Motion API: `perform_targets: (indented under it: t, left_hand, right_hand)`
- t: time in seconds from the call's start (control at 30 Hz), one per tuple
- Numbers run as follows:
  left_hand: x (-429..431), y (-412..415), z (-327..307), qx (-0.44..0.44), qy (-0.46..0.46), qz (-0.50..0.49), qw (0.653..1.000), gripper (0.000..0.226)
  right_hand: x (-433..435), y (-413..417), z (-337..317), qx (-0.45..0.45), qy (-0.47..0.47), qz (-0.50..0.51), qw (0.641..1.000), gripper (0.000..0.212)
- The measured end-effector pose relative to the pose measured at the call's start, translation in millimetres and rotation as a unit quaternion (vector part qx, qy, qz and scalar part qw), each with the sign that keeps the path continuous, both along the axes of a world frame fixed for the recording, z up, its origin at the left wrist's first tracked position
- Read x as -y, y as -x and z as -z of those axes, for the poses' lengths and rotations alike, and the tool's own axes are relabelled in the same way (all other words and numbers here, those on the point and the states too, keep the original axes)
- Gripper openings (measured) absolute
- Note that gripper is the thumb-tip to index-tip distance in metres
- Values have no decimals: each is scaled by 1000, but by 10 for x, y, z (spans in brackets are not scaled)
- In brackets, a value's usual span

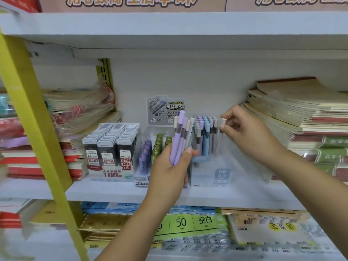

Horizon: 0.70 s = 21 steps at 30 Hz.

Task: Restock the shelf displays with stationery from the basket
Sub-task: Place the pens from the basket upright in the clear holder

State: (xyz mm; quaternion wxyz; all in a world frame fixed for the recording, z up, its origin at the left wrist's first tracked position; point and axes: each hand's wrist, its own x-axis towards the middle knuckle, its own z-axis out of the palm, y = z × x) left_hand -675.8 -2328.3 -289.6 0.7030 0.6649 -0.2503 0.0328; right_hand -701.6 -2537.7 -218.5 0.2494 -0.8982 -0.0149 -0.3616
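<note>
A yellow upright (28, 110) is seen at far left, with wrapped notebooks (81, 108) stacked beside it on the white shelf (113, 191); black lead-refill cases (111, 144) are lined up in a display box; purple and green refill tubes (150, 149) are stood next to them; a bundle of pastel pens (179, 136) is clamped upright in the left hand (169, 172), fingers and thumb curled round the barrels; stocked pens (204, 127) are held upright in a clear display stand (207, 176) just right of the bundle; one pale pen (222, 127), blurred and possibly clear-bodied, is pinched near its top by the right hand (246, 132) at the stand's right edge; notebook stacks (301, 113) are piled at far right.
</note>
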Motion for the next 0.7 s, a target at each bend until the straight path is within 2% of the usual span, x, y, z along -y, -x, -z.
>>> perform_targets:
  t: [0.07,0.13,0.23,0.33,0.4,0.47,0.57,0.63,0.7]
  left_hand:
    - [-1,11,-19,-4,1,3,1000,19]
    - [-7,16,-35,-13,2,10,1000,20]
    - [-41,18,-39,-35,8,30,999,19]
    - [-69,35,-42,-44,16,46,998,17]
    - [-59,56,-48,-39,15,56,998,18]
    - [-42,77,-54,-39,11,71,997,17]
    - [-26,104,-60,-52,28,110,992,11]
    - [-17,118,-56,-51,25,128,990,17]
    - [-18,121,-52,-51,17,143,988,23]
  right_hand:
    - [-9,-24,28,5,77,49,996,14]
    - [-17,-38,58,-3,132,92,987,22]
    - [-62,-17,69,-18,132,109,985,31]
    - [-132,75,58,8,110,111,988,37]
    - [-244,178,53,37,60,54,996,26]
    - [-391,258,63,30,-41,-47,998,17]
    - [-546,301,44,-19,-216,-173,961,28]
    - [-587,298,34,-24,-273,-202,940,31]
    - [-600,300,22,-19,-308,-212,927,25]
